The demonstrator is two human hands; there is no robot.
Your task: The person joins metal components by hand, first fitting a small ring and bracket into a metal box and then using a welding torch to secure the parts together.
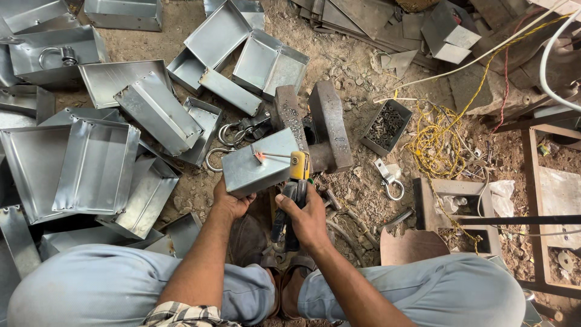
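Note:
My left hand (229,203) grips the near edge of a small grey sheet-metal box (257,165), which rests tilted against a rusty steel anvil block (327,124). My right hand (305,218) holds a welding electrode holder (298,175) with a yellow head and dark handles. A thin rod runs from its head to the left, and its tip glows orange-red on the box's upper face. My knees in pale blue trousers frame the bottom of the view.
Many grey sheet-metal boxes and trays (97,163) are piled on the dirt floor to the left and above. A small tray of bolts (386,126), metal rings and clasps (242,130), tangled yellow cord (439,142) and a wooden frame (548,206) lie to the right.

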